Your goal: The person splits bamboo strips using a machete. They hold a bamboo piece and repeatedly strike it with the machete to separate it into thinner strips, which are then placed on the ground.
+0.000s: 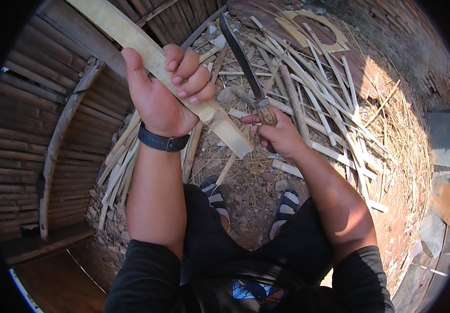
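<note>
My left hand [161,107] has its palm turned up, with a long pale split bamboo slat [226,129] lying across it. The fingers curl over the slat's far edge while the thumb stands apart. One end of the slat runs out of view at the upper left; the other, cut bluntly, hangs over the ground in front of me. In my right hand [281,134] is a machete, gripped by its worn wooden handle [266,113]. Its dark blade [238,55] points up and away, apart from the slat.
A bamboo-slat wall [26,141] with a curved pole [60,135] rises at my left. Many split strips [334,112] lie heaped ahead and right on littered ground; more strips [118,169] lean by the wall. A brick wall [407,39] stands far right, and my sandalled feet [285,208] are below.
</note>
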`<state>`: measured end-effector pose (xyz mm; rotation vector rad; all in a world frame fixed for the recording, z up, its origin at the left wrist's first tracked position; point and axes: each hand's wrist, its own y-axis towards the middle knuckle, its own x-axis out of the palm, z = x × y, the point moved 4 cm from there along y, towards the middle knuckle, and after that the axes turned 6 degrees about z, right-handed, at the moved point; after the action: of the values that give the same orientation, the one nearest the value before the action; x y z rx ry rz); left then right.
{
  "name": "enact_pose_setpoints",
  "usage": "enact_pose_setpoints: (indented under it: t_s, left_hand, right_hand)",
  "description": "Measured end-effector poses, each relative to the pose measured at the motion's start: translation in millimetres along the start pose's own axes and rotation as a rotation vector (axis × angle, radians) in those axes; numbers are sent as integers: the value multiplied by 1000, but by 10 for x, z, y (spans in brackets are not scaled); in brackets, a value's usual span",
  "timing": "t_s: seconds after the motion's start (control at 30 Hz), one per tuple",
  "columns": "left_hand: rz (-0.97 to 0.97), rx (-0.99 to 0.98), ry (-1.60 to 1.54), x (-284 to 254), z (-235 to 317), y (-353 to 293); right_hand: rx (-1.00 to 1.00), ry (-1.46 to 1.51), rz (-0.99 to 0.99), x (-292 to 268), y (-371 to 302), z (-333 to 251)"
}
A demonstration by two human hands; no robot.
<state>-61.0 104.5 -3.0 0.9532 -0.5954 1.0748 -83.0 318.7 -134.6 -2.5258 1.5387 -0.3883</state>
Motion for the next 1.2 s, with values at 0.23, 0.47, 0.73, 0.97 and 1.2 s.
enact_pose_setpoints:
  t_s: [0.23, 0.47, 0.73, 0.97, 1.2]
  left_hand:
    - [-15, -21, 18, 65, 58, -1]
    - [287, 83, 142, -217, -250, 32]
    - [460, 73, 293, -356, -863, 28]
    - [322, 16, 602, -231, -1485, -189]
    - [177, -48, 779, -79, -1851, -329]
  right_hand:
    - [84, -290, 98, -378, 140, 415]
    - [120, 26, 174, -339, 32, 93]
    - [-164, 33, 190, -142, -246, -615]
    - [-499, 79, 402, -95, -457, -1216]
    - [-512, 226, 405, -181, -694, -1475]
